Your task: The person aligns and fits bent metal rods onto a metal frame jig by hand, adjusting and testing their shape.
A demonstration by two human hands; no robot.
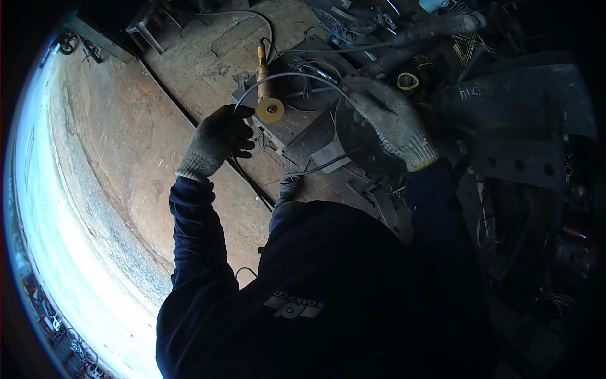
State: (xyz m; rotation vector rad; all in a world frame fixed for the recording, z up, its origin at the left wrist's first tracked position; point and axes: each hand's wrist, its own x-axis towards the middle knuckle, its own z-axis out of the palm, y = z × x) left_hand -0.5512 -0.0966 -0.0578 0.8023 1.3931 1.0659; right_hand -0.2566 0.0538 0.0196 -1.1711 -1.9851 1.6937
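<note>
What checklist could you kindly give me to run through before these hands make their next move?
1. Gloves on left hand and right hand: ok, both gloved.
2. Firm grip on the thin curved piece: cannot tell; it arches between the hands, but the pressure does not show.
3. Grinder out of both hands: ok.
4. Left fingers well away from the grinder's disc: cannot tell; they look close in this view, but depth is unclear.
5. Grinder switched off: cannot tell; no switch is readable.
6. Area right of the foot tidy: not ok; metal scraps lie there.
</note>
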